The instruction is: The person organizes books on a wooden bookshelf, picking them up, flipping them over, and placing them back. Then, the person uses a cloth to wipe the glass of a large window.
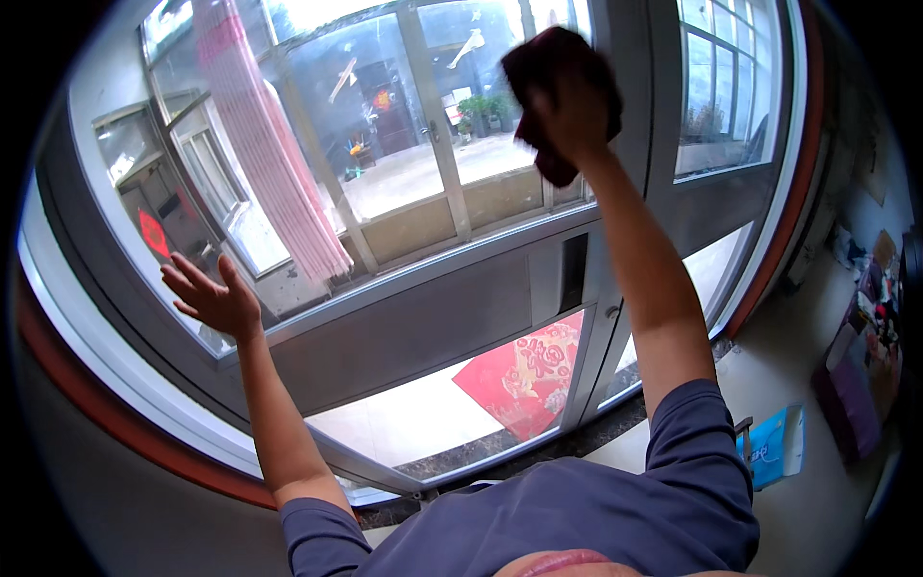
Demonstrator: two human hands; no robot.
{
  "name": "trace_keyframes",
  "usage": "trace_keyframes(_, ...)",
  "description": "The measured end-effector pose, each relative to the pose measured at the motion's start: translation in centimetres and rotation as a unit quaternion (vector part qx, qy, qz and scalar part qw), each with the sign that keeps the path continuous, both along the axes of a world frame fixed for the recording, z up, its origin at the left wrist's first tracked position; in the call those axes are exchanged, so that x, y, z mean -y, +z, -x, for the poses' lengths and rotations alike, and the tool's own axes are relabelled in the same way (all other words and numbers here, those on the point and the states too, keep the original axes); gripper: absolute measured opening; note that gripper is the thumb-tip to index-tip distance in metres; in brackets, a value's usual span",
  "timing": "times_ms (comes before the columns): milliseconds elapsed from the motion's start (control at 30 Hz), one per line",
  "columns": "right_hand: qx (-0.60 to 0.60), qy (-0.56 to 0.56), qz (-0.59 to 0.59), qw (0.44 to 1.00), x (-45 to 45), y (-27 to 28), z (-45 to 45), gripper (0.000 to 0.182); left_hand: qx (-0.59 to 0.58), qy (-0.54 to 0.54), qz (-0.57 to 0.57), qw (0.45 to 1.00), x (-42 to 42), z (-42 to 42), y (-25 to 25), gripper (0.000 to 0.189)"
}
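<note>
My right hand (573, 115) is raised high at the upper right of centre and holds a dark red cloth (559, 65), slightly blurred, at the right part of the door's upper glass pane (389, 108). Most of the cloth spreads beyond my fingers. On the left, my left hand (216, 299) is up with fingers apart and nothing in it, near the lower left corner of the same pane; whether it touches the glass I cannot tell. The grey door panel (404, 317) runs below the pane.
A red decorated mat (526, 375) shows through the lower glass. A dark handle recess (574, 272) is in the door's right side. At the right stand a blue bag (775, 447) and a purple-covered seat or box (854, 389) with cloths on it. A pink curtain (267, 144) hangs beyond the glass.
</note>
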State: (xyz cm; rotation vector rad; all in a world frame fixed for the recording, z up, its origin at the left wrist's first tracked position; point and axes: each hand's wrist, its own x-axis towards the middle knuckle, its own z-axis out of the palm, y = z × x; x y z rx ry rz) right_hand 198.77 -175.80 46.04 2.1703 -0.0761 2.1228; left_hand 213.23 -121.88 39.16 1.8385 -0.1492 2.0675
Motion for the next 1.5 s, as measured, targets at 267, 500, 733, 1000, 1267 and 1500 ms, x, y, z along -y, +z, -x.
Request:
trace_keyframes(267, 0.066, 0.008, 0.021, 0.998, -16.8, 4.8, -3.6, 0.038, -0.002, 0.004, 0.011, 1.0, -0.7, -0.2, -0.3, 0.085)
trace_keyframes(500, -0.095, 0.187, 0.18, 0.961, -21.5, -3.8, -3.2, 0.03, -0.01, -0.023, 0.013, 1.0, -0.1, -0.1, -0.2, 0.085)
trace_keyframes(733, -0.155, 0.094, 0.102, 0.978, -6.8, -10.1, 0.1, 0.03, -0.008, -0.024, 0.004, 1.0, -0.3, 0.1, -0.2, 0.083)
trace_keyframes(1000, -0.024, -0.109, 0.067, 0.991, -2.2, -11.7, -1.4, 0.044, 0.009, -0.024, -0.004, 1.0, 0.8, -0.4, -0.3, 0.083)
trace_keyframes(1267, -0.29, 0.233, 0.243, 0.896, -25.6, -14.1, -4.6, 0.03, -0.014, -0.023, -0.029, 0.999, -1.0, 0.4, -0.3, 0.092)
trace_keyframes(1500, -0.259, 0.19, 0.25, 0.913, -22.7, -16.4, -0.5, 0.027, -0.027, -0.03, -0.014, 0.999, -0.2, 0.1, -0.3, 0.097)
